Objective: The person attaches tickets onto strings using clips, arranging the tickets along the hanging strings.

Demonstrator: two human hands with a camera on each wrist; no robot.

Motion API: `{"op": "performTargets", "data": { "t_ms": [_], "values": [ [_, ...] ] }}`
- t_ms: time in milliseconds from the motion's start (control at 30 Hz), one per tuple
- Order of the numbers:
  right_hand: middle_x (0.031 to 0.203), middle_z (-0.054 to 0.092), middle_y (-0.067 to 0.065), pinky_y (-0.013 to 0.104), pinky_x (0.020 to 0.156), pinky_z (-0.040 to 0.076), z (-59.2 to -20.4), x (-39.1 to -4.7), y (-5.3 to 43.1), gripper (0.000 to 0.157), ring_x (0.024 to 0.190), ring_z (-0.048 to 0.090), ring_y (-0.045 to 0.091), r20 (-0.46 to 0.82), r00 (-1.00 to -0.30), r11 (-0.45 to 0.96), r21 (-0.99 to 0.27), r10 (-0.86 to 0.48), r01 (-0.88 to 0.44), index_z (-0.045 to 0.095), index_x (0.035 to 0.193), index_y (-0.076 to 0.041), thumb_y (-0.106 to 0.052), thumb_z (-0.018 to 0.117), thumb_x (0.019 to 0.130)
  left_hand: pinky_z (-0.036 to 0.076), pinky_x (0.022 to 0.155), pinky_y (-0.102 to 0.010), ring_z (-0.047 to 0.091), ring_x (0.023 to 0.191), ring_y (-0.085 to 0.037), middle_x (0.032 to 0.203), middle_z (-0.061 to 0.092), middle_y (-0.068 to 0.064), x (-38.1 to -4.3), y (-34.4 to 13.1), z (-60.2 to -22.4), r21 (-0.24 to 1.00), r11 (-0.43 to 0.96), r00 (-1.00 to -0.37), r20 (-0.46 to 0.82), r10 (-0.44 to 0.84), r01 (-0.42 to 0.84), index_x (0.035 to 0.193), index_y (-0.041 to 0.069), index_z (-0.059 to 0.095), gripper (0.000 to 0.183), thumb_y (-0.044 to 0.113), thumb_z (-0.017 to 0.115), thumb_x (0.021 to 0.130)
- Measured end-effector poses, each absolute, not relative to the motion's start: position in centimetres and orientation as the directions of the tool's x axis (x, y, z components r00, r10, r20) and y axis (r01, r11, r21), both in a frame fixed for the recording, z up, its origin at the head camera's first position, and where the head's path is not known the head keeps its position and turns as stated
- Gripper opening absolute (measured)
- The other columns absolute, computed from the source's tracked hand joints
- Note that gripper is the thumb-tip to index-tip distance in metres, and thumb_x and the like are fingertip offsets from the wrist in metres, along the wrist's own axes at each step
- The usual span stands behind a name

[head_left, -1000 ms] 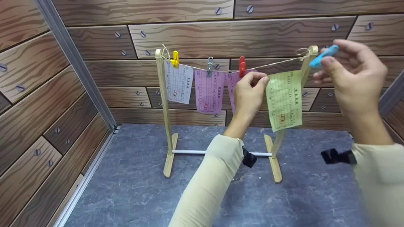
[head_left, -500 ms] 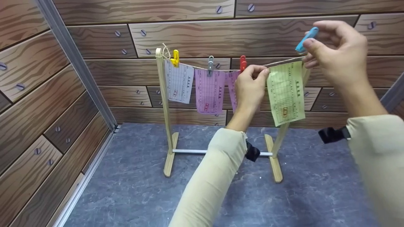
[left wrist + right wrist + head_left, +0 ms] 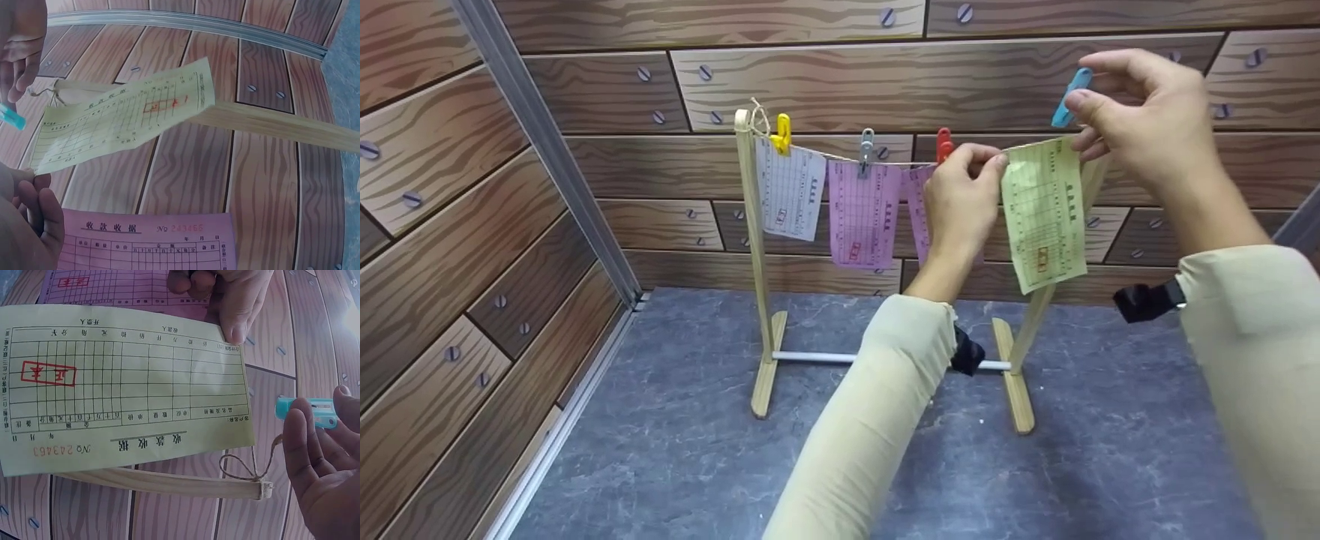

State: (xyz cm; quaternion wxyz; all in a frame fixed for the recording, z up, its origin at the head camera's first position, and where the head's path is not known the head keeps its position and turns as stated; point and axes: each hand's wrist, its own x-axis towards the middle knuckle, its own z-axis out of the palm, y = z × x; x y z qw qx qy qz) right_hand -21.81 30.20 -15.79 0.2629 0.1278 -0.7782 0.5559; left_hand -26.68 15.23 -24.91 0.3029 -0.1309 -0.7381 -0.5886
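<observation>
My left hand (image 3: 964, 199) pinches the upper left corner of a yellow receipt slip (image 3: 1046, 217), whose top edge lies along the string (image 3: 1024, 145). In the right wrist view the yellow slip (image 3: 129, 388) shows printed lines and a red stamp. Above the slip's top right, my right hand (image 3: 1159, 120) holds a blue clothespin (image 3: 1071, 97) between thumb and fingers, apart from the string. A red clothespin (image 3: 944, 144) sits on the string just left of my left hand. Below it hangs a pink slip (image 3: 919, 210), partly hidden by that hand.
A wooden stand with a left post (image 3: 757, 247) and a right post (image 3: 1030, 326) carries the string. Further left hang a white slip (image 3: 791, 191) under a yellow clothespin (image 3: 782, 135) and a pink slip (image 3: 864, 217) under a grey one. Wood-patterned panels (image 3: 810, 90) enclose the back and sides.
The yellow slip has risen to the string with my left hand. My right hand has brought the blue clothespin left and up, over the slip's top edge.
</observation>
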Motion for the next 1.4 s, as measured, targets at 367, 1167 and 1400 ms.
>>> {"op": "performTargets", "data": {
  "t_ms": [367, 1167, 1400],
  "values": [
    [0.09, 0.07, 0.001, 0.023, 0.046, 0.052, -15.9, -22.4, 30.5, 0.017, 0.047, 0.062, 0.012, 0.51, -0.855, 0.356, -0.82, 0.097, -0.448, 0.068, 0.109, -0.006, -0.001, 0.069, 0.093, 0.042, 0.063, -0.016, 0.054, 0.067, -0.001, 0.077, 0.067, 0.01, -26.8, 15.2, -24.7, 0.807, 0.248, -0.802, 0.578, -0.151, 0.535, 0.094, 0.012, 0.076, 0.005, 0.017, 0.076, 0.091],
    [0.105, 0.074, 0.011, 0.017, 0.07, 0.042, -16.3, -23.9, 28.3, 0.017, 0.076, 0.058, 0.0, 0.551, -0.833, 0.83, -0.486, 0.048, -0.274, 0.073, 0.108, -0.004, -0.015, 0.07, 0.096, 0.042, 0.062, -0.017, 0.055, 0.065, 0.001, 0.075, 0.066, 0.009, -27.1, 15.6, -25.3, 0.795, 0.203, -0.778, 0.604, -0.173, 0.572, 0.092, 0.011, 0.073, 0.004, 0.014, 0.076, 0.091],
    [0.128, 0.064, 0.019, 0.035, 0.086, 0.047, -15.7, -23.1, 28.6, 0.045, 0.11, 0.063, 0.03, 0.379, -0.925, 0.84, -0.509, 0.022, -0.188, 0.058, 0.138, -0.006, -0.031, 0.063, 0.101, 0.043, 0.062, -0.015, 0.055, 0.066, 0.002, 0.077, 0.067, 0.008, -27.1, 15.8, -25.4, 0.794, 0.182, -0.774, 0.607, -0.18, 0.58, 0.093, 0.01, 0.071, 0.004, 0.012, 0.075, 0.092]
  ]
}}
